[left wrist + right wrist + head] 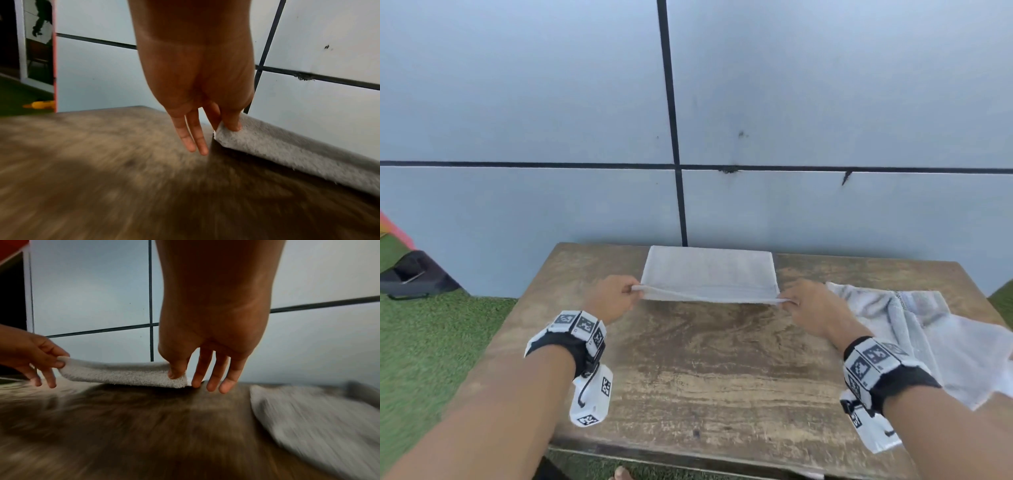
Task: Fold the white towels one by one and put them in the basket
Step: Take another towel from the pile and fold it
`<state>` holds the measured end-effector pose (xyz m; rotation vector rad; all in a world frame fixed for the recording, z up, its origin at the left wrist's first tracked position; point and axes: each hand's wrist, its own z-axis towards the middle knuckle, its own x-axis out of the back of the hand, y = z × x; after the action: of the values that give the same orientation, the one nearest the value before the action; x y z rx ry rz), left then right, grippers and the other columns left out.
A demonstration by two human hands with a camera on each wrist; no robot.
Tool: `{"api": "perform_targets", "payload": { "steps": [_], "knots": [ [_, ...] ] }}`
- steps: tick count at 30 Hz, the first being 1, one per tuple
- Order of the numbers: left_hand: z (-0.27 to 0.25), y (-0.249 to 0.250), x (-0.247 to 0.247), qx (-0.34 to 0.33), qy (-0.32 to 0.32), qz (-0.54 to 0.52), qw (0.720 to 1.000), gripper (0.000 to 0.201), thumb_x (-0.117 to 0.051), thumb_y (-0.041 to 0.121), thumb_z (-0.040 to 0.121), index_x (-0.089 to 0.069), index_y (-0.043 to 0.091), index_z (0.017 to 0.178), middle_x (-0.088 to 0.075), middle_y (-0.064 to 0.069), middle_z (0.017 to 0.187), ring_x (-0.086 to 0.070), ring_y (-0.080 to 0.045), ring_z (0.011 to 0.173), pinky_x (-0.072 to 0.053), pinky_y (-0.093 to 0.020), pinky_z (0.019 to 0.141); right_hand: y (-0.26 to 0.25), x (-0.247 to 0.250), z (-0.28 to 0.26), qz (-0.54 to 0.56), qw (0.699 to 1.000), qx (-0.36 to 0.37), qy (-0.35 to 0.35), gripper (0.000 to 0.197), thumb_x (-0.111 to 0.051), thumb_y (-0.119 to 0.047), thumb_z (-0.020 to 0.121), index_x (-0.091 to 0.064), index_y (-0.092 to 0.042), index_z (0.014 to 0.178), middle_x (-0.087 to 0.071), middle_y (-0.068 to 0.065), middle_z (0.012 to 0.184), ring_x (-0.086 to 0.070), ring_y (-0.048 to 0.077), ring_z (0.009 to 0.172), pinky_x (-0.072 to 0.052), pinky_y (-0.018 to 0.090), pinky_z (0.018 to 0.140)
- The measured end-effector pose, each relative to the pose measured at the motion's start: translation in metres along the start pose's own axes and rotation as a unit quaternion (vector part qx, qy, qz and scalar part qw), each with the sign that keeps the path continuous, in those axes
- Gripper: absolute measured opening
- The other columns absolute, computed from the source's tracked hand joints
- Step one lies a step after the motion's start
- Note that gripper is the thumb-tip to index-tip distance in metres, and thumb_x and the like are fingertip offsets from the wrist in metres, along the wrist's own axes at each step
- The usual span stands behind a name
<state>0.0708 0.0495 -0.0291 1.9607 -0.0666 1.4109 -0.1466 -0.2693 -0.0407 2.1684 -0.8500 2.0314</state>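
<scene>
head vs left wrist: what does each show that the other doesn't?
Head only: the right hand pinching the folded towel's near right corner, and a crumpled second towel at the table's right. Left wrist only: two fingers extended, off the cloth, and a yellow object on the floor. Both: the left hand pinching the near left corner; no basket.
</scene>
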Motion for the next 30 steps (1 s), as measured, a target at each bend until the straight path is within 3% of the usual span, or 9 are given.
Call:
{"api": "perform_targets", "payload": {
  "steps": [3,6,11,17,18,20,23,27,30],
  "knots": [
    [-0.042,-0.008,-0.008,-0.002,-0.047,0.005,0.999,0.026,-0.061,0.023,0.098,-0.061,0.025,0.072,-0.060,0.005,0.061,-0.051,-0.010,0.054,-0.034,-0.023,0.054,-0.001,-0.015,-0.046,0.007,1.000,0.012,-0.010,0.021,-0.054,-0.030,0.098,-0.075,-0.030,0.103,-0.060,-0.003,0.102,-0.061,0.022,0.090,-0.052,0.039,0.078],
    [-0.075,-0.013,-0.006,0.004,-0.062,-0.034,0.997,0.020,-0.063,0.021,0.097,-0.071,0.009,0.083,-0.071,-0.011,0.070,-0.054,-0.015,0.056,-0.038,-0.026,0.058,-0.003,-0.014,-0.080,0.050,0.998,0.031,-0.003,0.021,-0.058,-0.030,0.098,-0.076,-0.019,0.099,-0.058,-0.004,0.105,-0.060,0.019,0.088,-0.051,0.039,0.081],
    [-0.126,-0.001,0.004,0.013,0.018,-0.066,0.998,0.019,-0.059,0.021,0.099,-0.071,0.008,0.091,-0.066,-0.013,0.071,-0.043,-0.011,0.050,-0.031,-0.024,0.052,-0.019,0.005,-0.127,0.126,0.989,0.072,0.020,0.026,-0.048,-0.040,0.102,-0.059,-0.029,0.081,-0.059,-0.003,0.090,-0.059,0.020,0.074,-0.045,0.033,0.065],
    [-0.173,0.010,0.014,-0.020,0.114,-0.109,0.987,0.021,-0.059,0.016,0.096,-0.071,-0.001,0.092,-0.066,-0.024,0.075,-0.039,-0.011,0.047,-0.029,-0.028,0.050,-0.039,0.018,-0.182,0.176,0.981,0.063,0.044,0.075,-0.031,-0.074,0.088,-0.060,-0.011,0.114,-0.067,0.012,0.089,-0.063,0.029,0.082,-0.050,0.046,0.081],
    [-0.178,0.011,0.017,-0.023,0.113,-0.120,0.986,0.020,-0.060,0.016,0.096,-0.072,0.001,0.091,-0.067,-0.023,0.075,-0.041,-0.013,0.047,-0.031,-0.028,0.051,-0.040,0.020,-0.188,0.183,0.980,0.063,0.034,0.071,-0.034,-0.070,0.091,-0.060,-0.010,0.118,-0.068,0.013,0.095,-0.063,0.031,0.090,-0.049,0.045,0.085],
    [-0.189,0.012,0.023,-0.025,0.086,-0.135,0.987,0.018,-0.060,0.017,0.095,-0.073,0.005,0.092,-0.071,-0.022,0.083,-0.057,-0.024,0.055,-0.045,-0.036,0.057,-0.043,0.026,-0.199,0.199,0.979,0.044,-0.009,0.045,-0.043,-0.046,0.103,-0.062,-0.011,0.124,-0.069,0.014,0.111,-0.064,0.030,0.103,-0.048,0.034,0.084],
    [-0.207,0.012,0.031,-0.027,0.022,-0.117,0.993,0.019,-0.060,0.015,0.096,-0.071,0.000,0.090,-0.073,-0.023,0.083,-0.070,-0.036,0.071,-0.058,-0.047,0.072,-0.050,0.036,-0.218,0.261,0.959,0.006,-0.109,0.031,-0.047,-0.031,0.105,-0.065,-0.008,0.117,-0.073,0.008,0.110,-0.071,0.021,0.098,-0.054,0.018,0.078],
    [-0.230,0.017,0.029,0.014,-0.090,-0.082,0.992,0.015,-0.056,0.011,0.098,-0.069,0.003,0.095,-0.067,-0.008,0.071,-0.063,-0.022,0.062,-0.052,-0.025,0.051,-0.060,0.041,-0.237,0.261,0.936,-0.020,-0.237,0.034,-0.045,-0.035,0.106,-0.066,-0.012,0.119,-0.077,0.007,0.106,-0.075,0.023,0.095,-0.053,0.036,0.097],
    [-0.237,0.017,0.025,0.043,-0.128,-0.094,0.986,0.016,-0.056,0.010,0.099,-0.068,0.006,0.108,-0.070,-0.004,0.080,-0.067,-0.017,0.066,-0.051,-0.020,0.049,-0.066,0.039,-0.240,0.244,0.926,-0.023,-0.287,0.034,-0.044,-0.034,0.106,-0.064,-0.013,0.123,-0.076,0.011,0.106,-0.075,0.025,0.095,-0.053,0.041,0.099]
  ]
}}
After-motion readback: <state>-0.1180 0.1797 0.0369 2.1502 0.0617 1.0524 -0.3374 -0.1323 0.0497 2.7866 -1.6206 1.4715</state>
